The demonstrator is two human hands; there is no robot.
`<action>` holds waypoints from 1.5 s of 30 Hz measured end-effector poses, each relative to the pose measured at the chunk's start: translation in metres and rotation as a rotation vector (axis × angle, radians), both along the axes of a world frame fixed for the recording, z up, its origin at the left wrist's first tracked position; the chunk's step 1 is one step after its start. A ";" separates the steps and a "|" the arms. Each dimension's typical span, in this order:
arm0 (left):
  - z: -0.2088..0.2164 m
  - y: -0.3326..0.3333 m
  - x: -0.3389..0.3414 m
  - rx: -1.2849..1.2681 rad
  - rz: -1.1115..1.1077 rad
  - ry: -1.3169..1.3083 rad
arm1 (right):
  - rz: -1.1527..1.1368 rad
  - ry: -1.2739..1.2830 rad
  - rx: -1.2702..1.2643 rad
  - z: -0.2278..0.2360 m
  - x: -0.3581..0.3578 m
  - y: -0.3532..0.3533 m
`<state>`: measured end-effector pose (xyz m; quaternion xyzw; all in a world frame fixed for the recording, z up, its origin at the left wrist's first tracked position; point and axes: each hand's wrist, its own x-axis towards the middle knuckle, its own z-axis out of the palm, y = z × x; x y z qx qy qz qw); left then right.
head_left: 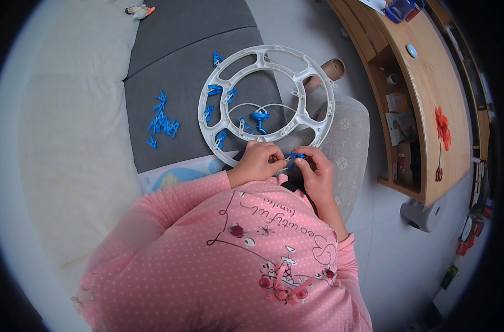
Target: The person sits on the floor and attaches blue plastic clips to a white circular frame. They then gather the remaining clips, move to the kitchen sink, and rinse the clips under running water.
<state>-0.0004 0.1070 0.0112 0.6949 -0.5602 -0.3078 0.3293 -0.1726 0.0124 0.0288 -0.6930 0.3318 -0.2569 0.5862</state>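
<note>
Left hand: the left hand [258, 160] rests on the near rim of the round white plastic clothes-drying hanger [267, 105], its fingers curled narrow around the rim or a small ring there; which of the two cannot be told.
Right hand: the right hand [314, 166] pinches a small blue plastic clothes peg [292, 157] between closed fingers, just beside the left hand.
Where the hanger lies: across the person's lap and the grey cushion [174, 66], tilted slightly, with a blue hook [260, 117] at its hub.
Doing it well: judged from the grip, the rim wants holding steady while the peg is worked squarely at its ring, with small wrist turns, not pulls.
Loose pegs: a heap of blue pegs [162, 119] lies on the cushion, well apart from the hands.
Hard to make out: the joint between peg and rim is covered by fingertips; whether the peg is attached cannot be told. The pegs already on the far rim are tiny and uncountable.
</note>
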 end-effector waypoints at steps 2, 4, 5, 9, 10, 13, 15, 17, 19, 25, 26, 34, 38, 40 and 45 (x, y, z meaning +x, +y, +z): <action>-0.003 0.002 0.000 -0.070 0.017 0.020 | -0.027 -0.027 0.030 -0.008 0.000 0.001; -0.007 0.004 -0.001 -0.126 0.040 0.064 | -0.057 -0.067 0.063 -0.017 -0.001 0.003; -0.008 0.005 -0.001 -0.154 0.052 0.086 | -0.072 -0.087 0.080 -0.020 -0.001 0.004; -0.005 0.004 0.000 -0.085 0.062 0.208 | -0.111 -0.147 0.131 -0.019 0.002 0.005; -0.005 0.004 0.001 -0.063 0.054 0.212 | -0.123 -0.155 0.111 -0.017 0.004 0.006; -0.010 0.003 0.001 -0.074 0.017 0.190 | -0.130 -0.240 0.076 -0.018 0.004 0.009; -0.016 0.003 0.001 -0.111 -0.027 0.137 | -0.120 -0.312 0.097 -0.022 0.003 0.010; -0.025 0.005 0.000 -0.152 -0.086 0.057 | -0.109 -0.378 0.155 -0.027 0.002 0.009; -0.030 0.005 0.003 -0.109 -0.125 0.082 | -0.084 -0.380 0.215 -0.027 0.001 0.010; -0.031 0.003 0.001 -0.069 -0.114 0.089 | -0.095 -0.384 0.360 -0.028 -0.001 0.009; -0.031 0.003 0.001 -0.070 -0.108 0.085 | -0.106 -0.384 0.369 -0.027 -0.001 0.009; -0.039 0.001 -0.007 -0.161 -0.010 0.058 | -0.097 -0.367 0.430 -0.026 -0.002 0.008; -0.039 0.001 -0.010 -0.173 0.024 0.069 | -0.076 -0.362 0.449 -0.024 -0.003 0.007; -0.037 0.002 -0.009 -0.161 0.011 0.056 | -0.081 -0.338 0.393 -0.027 -0.003 0.007; -0.034 0.001 -0.005 -0.119 -0.064 0.062 | -0.108 -0.307 0.388 -0.030 -0.005 0.007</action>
